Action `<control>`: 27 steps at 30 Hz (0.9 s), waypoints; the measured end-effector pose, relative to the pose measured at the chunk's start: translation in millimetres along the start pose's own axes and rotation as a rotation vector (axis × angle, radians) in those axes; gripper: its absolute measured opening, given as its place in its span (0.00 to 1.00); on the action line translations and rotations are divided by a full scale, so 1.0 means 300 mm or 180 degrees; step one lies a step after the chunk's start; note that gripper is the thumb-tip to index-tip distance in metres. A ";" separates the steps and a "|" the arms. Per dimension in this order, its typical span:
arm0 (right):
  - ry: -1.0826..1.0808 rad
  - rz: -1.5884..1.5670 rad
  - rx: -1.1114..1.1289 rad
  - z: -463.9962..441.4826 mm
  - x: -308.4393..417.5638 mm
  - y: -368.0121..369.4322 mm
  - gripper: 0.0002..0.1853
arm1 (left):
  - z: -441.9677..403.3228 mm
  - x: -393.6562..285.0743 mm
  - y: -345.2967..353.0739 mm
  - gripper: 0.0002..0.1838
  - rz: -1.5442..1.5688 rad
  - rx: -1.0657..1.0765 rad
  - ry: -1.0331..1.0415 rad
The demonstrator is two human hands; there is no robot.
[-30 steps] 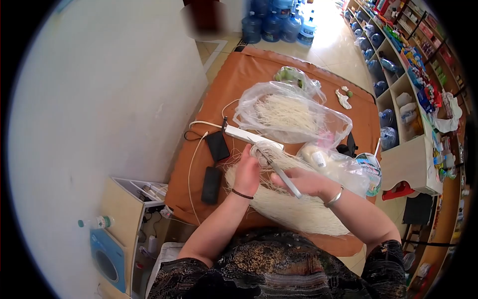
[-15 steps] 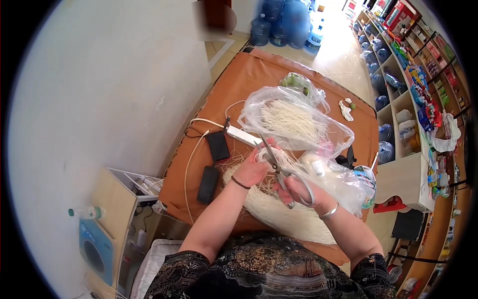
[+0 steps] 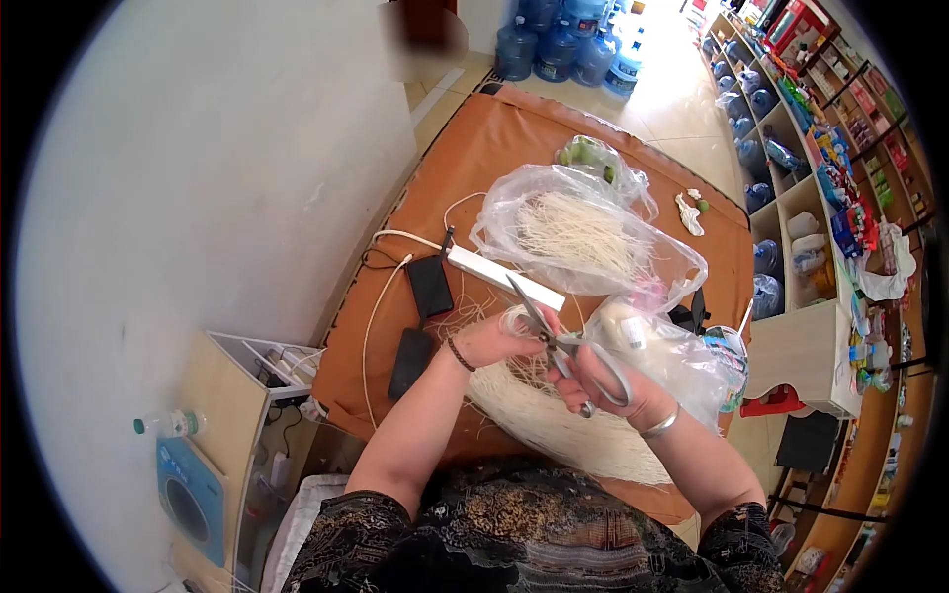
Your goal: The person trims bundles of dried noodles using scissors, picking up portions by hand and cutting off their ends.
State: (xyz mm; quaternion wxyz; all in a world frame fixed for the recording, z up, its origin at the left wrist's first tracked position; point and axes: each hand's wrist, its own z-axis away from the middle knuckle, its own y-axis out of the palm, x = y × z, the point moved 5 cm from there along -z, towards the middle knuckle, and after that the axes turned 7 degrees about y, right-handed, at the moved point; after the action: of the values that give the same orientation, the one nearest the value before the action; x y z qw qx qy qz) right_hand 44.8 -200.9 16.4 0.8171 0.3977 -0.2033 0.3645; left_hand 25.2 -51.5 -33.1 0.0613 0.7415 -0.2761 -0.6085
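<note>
Grips scissors in the right hand, with the fingers clamped around the handles and covering part of the loops. Pinches a coil of pale strands in the left hand, with fingers and thumb clamped on it beside the blades and masking much of it. Cannot tell whether the blades touch the coil or only cross in front. Holds both over the counter, above a long bundle stretching along the near edge towards the near right corner, partly covered by the hands. Hard to make out where loose ends meet that bundle.

Can see more strands blurred by the film of a clear bag nearer the far edge. Cannot make out the pale contents of another bag near the right edge, just in front of a partly hidden tub. Loses the middle of the near edge behind a patterned shirt. Cannot identify a blurred brown shape, cut off at the top of the view.
</note>
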 end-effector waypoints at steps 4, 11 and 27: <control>0.0329 -0.0661 0.0154 -0.007 -0.019 0.024 0.34 | 0.002 0.031 -0.002 0.08 -0.0017 -0.0362 -0.0104; 0.0122 0.2043 -0.1292 -0.064 0.052 0.042 0.36 | -0.036 0.106 0.006 0.09 -0.0083 -0.0942 0.0057; 0.0181 0.2058 -0.1795 -0.031 0.020 0.000 0.23 | -0.014 0.165 -0.033 0.09 -0.0700 -0.1136 -0.0075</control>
State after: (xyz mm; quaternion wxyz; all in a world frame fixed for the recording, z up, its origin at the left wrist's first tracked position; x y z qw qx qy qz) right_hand 49.1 -190.7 14.7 0.7429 0.0643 -0.3865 0.5428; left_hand 37.7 -68.1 -79.3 0.1217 0.7373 -0.0821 -0.6594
